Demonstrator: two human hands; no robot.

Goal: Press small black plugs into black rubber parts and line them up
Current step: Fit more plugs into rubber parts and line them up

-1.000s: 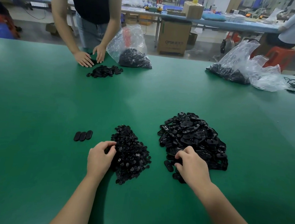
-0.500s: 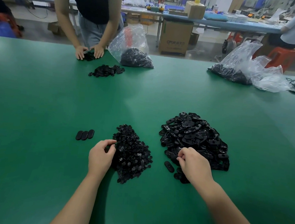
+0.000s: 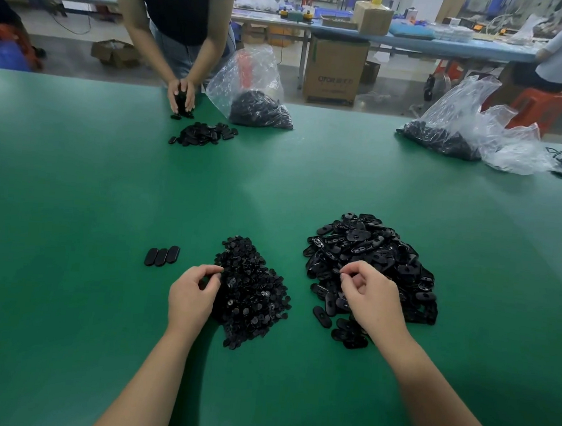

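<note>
Our left hand (image 3: pixel 192 298) curls its fingers at the near-left edge of the plug pile (image 3: pixel 253 294), thumb and forefinger pinched together; we judge a small plug sits in that grip, though it is too small and dark to confirm. Our right hand (image 3: pixel 372 300) hovers over the near-left flank of the rubber parts heap (image 3: pixel 373 263), fingertips (image 3: pixel 347 276) drawn together as if picking; whether one oval part is already in that grip we cannot tell.

The coming move turns on bringing the two grips together: the plug lies left of the right hand, the part right of the left hand, with bare bench (image 3: pixel 72 196) between the piles for them to meet. Loose oval parts lie just below the right grip, long axes pointing every way.

Further left of the left grip, the finished row (image 3: pixel 162 256) of three ovals lies side by side, long axes running away from us and tilted slightly right. Nothing stands between.

Beyond, another person's hands (image 3: pixel 181 99) work beside a plastic bag (image 3: pixel 252 89); more bags (image 3: pixel 474 127) lie far right.
</note>
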